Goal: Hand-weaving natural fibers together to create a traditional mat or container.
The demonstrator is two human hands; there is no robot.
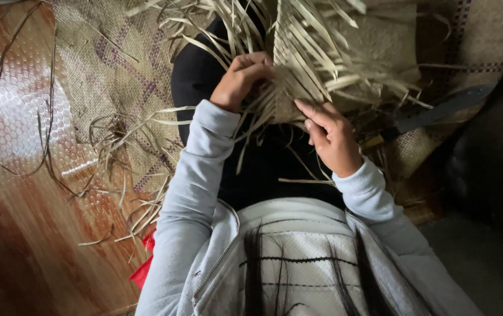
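A half-woven piece of pale dried leaf strips (298,52) lies over my lap, its loose ends fanning out in all directions. My left hand (242,79) is curled around several strips at the weave's left edge. My right hand (330,137) rests on the lower edge of the weave, thumb and fingers pressed against the strips. Both arms wear light grey sleeves. My legs in black cloth (263,164) show under the work.
A woven mat (111,64) with purple lines covers the floor ahead. Loose strips (128,199) lie scattered at the left on patterned brown flooring (23,193). A long dark knife blade (438,111) lies at the right. A red scrap (145,266) sits by my left elbow.
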